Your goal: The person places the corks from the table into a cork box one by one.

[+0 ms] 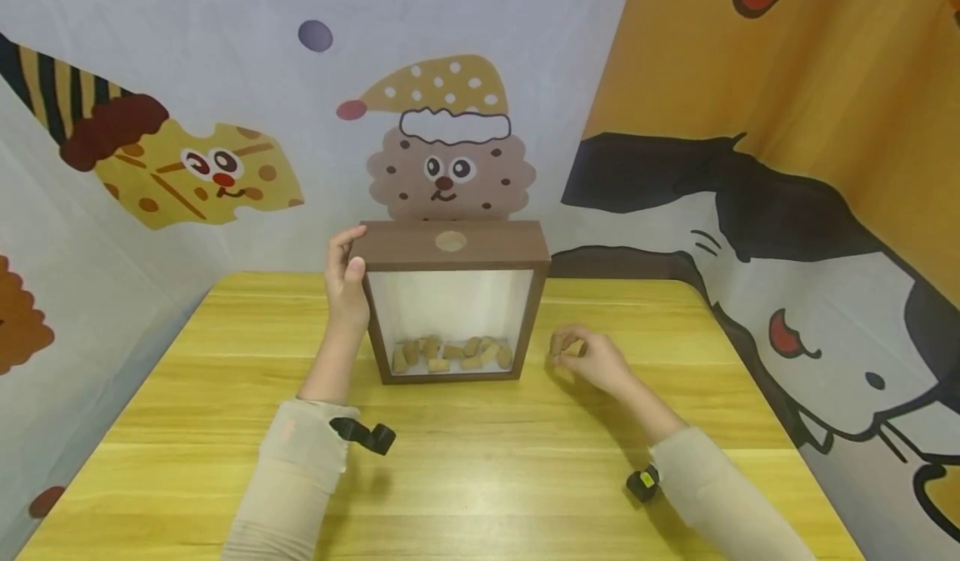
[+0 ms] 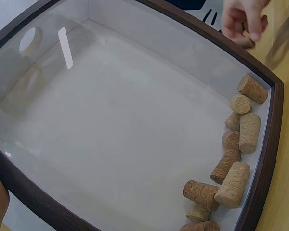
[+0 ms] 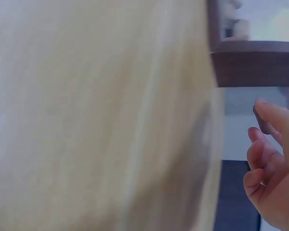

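Observation:
A brown-framed box with a clear front stands upright on the table. Its top has a round hole. Several corks lie piled along the bottom inside it. My left hand grips the box's upper left corner, thumb at the front edge and fingers over the top. To the right of the box, my right hand pinches a single cork between thumb and fingers. In the right wrist view that cork shows dark beside the thumb, with the other fingers curled below.
The yellow wood-grain table extends around the box on all sides. Behind it hangs a cartoon-printed cloth, close to the table's back edge and along the right side. A black wrist camera sits on the left sleeve, another on the right.

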Motion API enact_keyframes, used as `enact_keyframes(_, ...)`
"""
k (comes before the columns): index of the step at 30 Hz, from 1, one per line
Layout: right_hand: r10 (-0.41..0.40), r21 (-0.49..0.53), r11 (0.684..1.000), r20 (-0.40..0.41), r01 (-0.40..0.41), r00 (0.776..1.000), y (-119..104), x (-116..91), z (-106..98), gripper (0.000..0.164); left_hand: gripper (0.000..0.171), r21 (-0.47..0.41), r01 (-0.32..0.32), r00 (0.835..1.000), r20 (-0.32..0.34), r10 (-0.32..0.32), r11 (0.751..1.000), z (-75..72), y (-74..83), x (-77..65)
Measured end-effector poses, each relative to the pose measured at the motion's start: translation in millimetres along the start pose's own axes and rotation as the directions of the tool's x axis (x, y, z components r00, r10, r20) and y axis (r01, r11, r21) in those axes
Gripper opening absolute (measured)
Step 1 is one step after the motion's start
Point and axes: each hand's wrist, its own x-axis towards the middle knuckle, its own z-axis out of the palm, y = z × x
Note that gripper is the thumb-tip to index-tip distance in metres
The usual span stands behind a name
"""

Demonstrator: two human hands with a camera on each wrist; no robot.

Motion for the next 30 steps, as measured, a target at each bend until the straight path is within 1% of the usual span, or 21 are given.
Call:
enact_keyframes(3,-0.021,0.022,1.0,-0.037,0.022,0.999,-11.2,-2.7,-7.6,0.044,0.081,-0.003,-0.005,1.0,-0.004,0.005,1.0,0.4,0.8,0.4)
enact_keyframes(8,0.022,0.057,0.998,-0.066,-0.018,0.998,-34.0,-7.0,-21.4,0.044,0.085,0.004,-0.005,1.0,-0.006,0.005,1.0,0.9,2.1,0.8)
enact_keyframes(11,0.017,0.077,0.997,-0.083,-0.01,0.996,-49.2,-9.4,-30.2,0.043,0.085,0.007,-0.002,1.0,-0.005,0.002,1.0,0.7,1.9,0.8)
enact_keyframes(16,-0.049,0.104,0.993,-0.135,0.063,0.99,-75.1,-13.3,-43.9,0.042,0.083,0.007,0.0,1.0,-0.006,0.0,1.0,0.4,2.4,0.2)
enact_keyframes(22,-0.122,0.092,0.986,-0.191,0.141,0.974,-104.0,-17.2,-56.8,0.044,0.079,0.003,0.001,1.0,0.005,-0.001,1.0,-0.2,2.2,-0.2)
enact_keyframes(25,-0.159,0.087,0.979,-0.23,0.183,0.96,-119.9,-19.5,-62.4,0.045,0.079,0.002,0.002,1.0,0.008,-0.002,1.0,-0.6,1.5,-0.3)
enact_keyframes(30,-0.248,0.061,0.959,-0.287,0.276,0.925,-144.6,-18.6,-70.7,0.046,0.077,0.005,0.01,1.0,0.009,-0.01,1.0,-0.8,1.0,-0.4)
